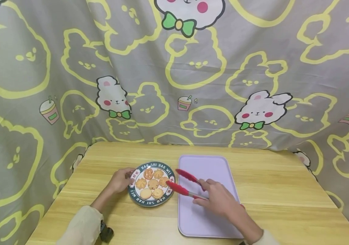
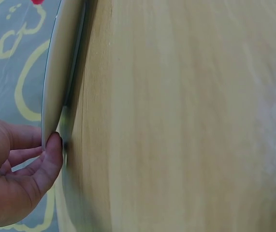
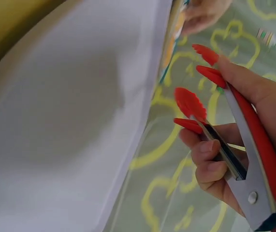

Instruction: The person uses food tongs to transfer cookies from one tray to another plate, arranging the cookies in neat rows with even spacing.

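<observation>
My left hand (image 1: 121, 180) pinches the left rim of a round plate (image 1: 150, 203) with a dark green lettered border. In the left wrist view the thumb and fingers grip the plate's edge (image 2: 60, 63) from both sides. Several cookies (image 1: 153, 184), round, swirled and pretzel-shaped, lie on the plate. My right hand (image 1: 218, 199) holds metal tongs (image 1: 182, 190) with red tips and red handle grips. Their tips are spread apart with nothing between them, one overlapping the plate's right edge in the head view. Below the right hand lies a light purple rectangular tray (image 1: 206, 165).
The wooden table (image 1: 278, 190) carries the plate on the left and the tray beside it on the right. A grey curtain (image 1: 150, 68) with yellow cartoon outlines hangs behind and around the table. A small black device (image 1: 106, 233) is worn at the left wrist.
</observation>
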`<control>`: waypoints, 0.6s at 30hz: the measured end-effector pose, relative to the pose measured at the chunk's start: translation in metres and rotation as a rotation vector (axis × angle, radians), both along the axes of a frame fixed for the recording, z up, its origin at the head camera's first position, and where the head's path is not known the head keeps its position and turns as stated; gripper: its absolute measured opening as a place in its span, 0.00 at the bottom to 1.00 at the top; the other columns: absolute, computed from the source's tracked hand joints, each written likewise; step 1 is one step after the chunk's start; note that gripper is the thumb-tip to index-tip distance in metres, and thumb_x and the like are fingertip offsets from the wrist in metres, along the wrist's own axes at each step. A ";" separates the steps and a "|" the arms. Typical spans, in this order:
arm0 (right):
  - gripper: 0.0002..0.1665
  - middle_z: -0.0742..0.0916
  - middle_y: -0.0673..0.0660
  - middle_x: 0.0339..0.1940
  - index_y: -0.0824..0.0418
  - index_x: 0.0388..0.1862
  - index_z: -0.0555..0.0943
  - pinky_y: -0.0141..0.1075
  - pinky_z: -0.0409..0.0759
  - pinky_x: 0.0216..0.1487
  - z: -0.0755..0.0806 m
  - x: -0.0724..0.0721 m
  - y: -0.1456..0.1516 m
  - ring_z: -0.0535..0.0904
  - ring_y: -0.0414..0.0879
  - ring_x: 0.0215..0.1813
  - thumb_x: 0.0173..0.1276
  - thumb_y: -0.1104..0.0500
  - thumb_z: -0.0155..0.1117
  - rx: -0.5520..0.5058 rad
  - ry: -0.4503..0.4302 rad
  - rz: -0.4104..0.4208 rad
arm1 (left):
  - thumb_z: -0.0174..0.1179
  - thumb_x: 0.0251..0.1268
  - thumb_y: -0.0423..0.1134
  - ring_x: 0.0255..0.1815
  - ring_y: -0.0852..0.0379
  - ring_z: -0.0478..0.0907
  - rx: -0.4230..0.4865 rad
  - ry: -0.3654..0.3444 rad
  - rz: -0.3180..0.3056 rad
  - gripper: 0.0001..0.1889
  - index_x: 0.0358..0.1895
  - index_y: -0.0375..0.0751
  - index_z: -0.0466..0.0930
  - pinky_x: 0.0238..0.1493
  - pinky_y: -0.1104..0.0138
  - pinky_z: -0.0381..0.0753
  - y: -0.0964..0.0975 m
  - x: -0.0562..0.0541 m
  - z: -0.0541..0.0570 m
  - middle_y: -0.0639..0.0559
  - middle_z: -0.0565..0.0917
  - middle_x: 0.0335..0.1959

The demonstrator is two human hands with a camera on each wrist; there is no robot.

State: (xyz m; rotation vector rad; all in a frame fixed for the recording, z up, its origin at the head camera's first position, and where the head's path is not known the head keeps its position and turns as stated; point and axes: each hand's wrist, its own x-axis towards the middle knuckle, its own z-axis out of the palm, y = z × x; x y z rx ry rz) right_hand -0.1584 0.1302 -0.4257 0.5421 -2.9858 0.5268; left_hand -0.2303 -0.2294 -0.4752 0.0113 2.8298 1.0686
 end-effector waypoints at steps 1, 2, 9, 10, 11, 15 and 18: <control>0.40 0.82 0.50 0.32 0.62 0.56 0.78 0.34 0.73 0.31 -0.002 -0.002 0.006 0.70 0.40 0.29 0.48 0.40 0.74 -0.011 0.011 -0.027 | 0.58 0.58 0.29 0.38 0.53 0.75 -0.001 0.001 0.000 0.23 0.60 0.32 0.73 0.34 0.67 0.77 0.000 0.000 0.000 0.41 0.81 0.43; 0.42 0.82 0.50 0.33 0.62 0.58 0.78 0.34 0.74 0.33 -0.003 -0.003 0.013 0.71 0.40 0.30 0.48 0.40 0.74 -0.020 0.018 -0.052 | 0.58 0.58 0.29 0.38 0.53 0.75 -0.002 0.001 0.000 0.23 0.60 0.32 0.73 0.34 0.68 0.77 0.000 0.000 0.001 0.41 0.81 0.43; 0.54 0.82 0.64 0.46 0.70 0.63 0.70 0.49 0.80 0.46 -0.011 -0.010 0.059 0.79 0.54 0.45 0.49 0.33 0.69 -0.090 -0.009 -0.219 | 0.58 0.58 0.29 0.38 0.52 0.76 -0.009 0.005 -0.008 0.24 0.60 0.32 0.73 0.35 0.66 0.78 0.000 0.000 0.002 0.41 0.81 0.43; 0.56 0.82 0.66 0.49 0.72 0.64 0.69 0.51 0.79 0.48 -0.012 -0.010 0.065 0.79 0.56 0.48 0.50 0.31 0.67 -0.100 -0.014 -0.240 | 0.58 0.58 0.29 0.39 0.52 0.76 -0.010 0.006 -0.008 0.24 0.60 0.32 0.73 0.35 0.66 0.78 0.000 0.001 0.001 0.41 0.81 0.44; 0.58 0.81 0.68 0.50 0.73 0.64 0.68 0.53 0.79 0.49 -0.014 -0.010 0.071 0.78 0.58 0.50 0.50 0.28 0.65 -0.103 -0.011 -0.259 | 0.58 0.58 0.29 0.38 0.52 0.76 -0.011 0.009 -0.011 0.24 0.60 0.31 0.73 0.35 0.65 0.78 0.000 0.001 0.001 0.41 0.81 0.43; 0.62 0.81 0.68 0.46 0.75 0.63 0.66 0.53 0.79 0.43 -0.021 -0.012 0.092 0.78 0.57 0.43 0.51 0.22 0.56 -0.064 0.012 -0.329 | 0.59 0.58 0.29 0.39 0.52 0.76 -0.014 0.013 -0.006 0.23 0.60 0.32 0.73 0.36 0.65 0.79 0.000 0.001 -0.001 0.41 0.81 0.43; 0.63 0.81 0.65 0.41 0.76 0.61 0.67 0.50 0.78 0.37 -0.026 -0.012 0.105 0.77 0.55 0.37 0.52 0.20 0.53 0.004 0.046 -0.374 | 0.59 0.58 0.29 0.39 0.52 0.76 -0.011 0.013 -0.006 0.23 0.60 0.33 0.73 0.36 0.65 0.79 -0.001 0.001 -0.002 0.41 0.81 0.43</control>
